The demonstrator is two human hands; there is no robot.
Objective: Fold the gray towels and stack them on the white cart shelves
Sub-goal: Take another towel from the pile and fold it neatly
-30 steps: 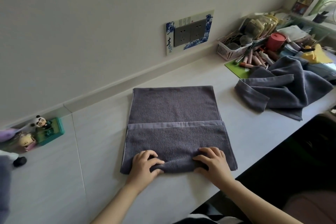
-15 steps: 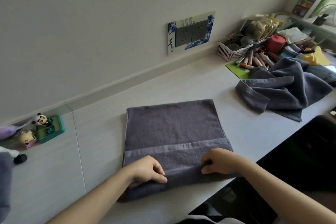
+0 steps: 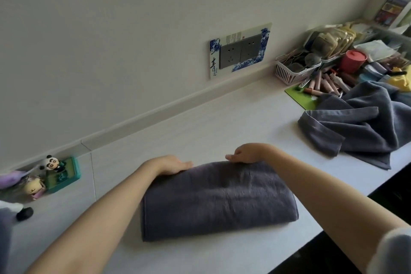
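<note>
Both arms outstretched, left hand (image 3: 172, 164) flat, right hand (image 3: 245, 154) curled.

Premises: a lived-in home, most likely a bedroom or utility corner. Evidence: a long white countertop (image 3: 222, 118) fixed along a plain wall; a double wall socket (image 3: 241, 52) with a decorative blue-and-white surround; a panda figurine (image 3: 50, 163) and other small toys; a white slatted basket (image 3: 293, 71) among cosmetics and household clutter; loose gray towels (image 3: 364, 124).

gray towel (image 3: 213, 200) now folded over toward 12 o'clock; left hand (image 3: 172, 164), right hand (image 3: 246, 154) moved to far edge.
</note>
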